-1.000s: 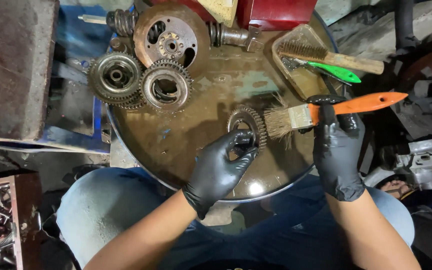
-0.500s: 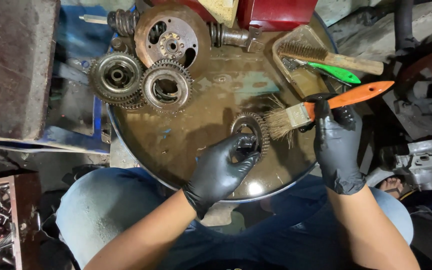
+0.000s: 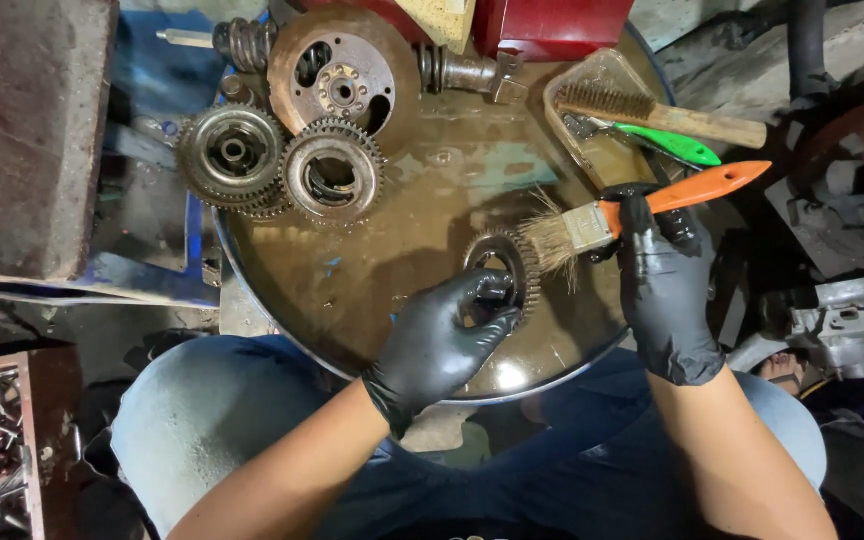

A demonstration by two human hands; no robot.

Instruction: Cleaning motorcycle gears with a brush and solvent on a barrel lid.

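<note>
Overhead, at a workshop basin:
Left hand: the left hand [image 3: 442, 340], in a black glove, is closed around a small toothed gear [image 3: 505, 268], fingers hooked through its centre hole, apparently so the teeth stand clear for brushing.
Gear: it is held on edge, low over the oily brown pan [image 3: 392, 250], just in front of the person's knees (any drips would fall back into the pan).
Right hand: the right hand [image 3: 664, 290], also gloved, is clamped on the orange handle of a paintbrush [image 3: 632, 210], thumb and fingers wrapped close behind the metal band, a grip that likely gives firm control of the tip.
Brush: its worn bristles touch the gear's right rim; the handle points up and away to the right.
Pose: both forearms reach forward from the lap, wrists bent down, the hands near each other but not touching.
Set aside: two larger gears [image 3: 277, 165] lie flat at the pan's far left, beside a round holed plate [image 3: 342, 75]; a wire brush [image 3: 652, 108] and a green-handled tool [image 3: 677, 145] rest in a small tray [image 3: 564, 90] at the far right.
</note>
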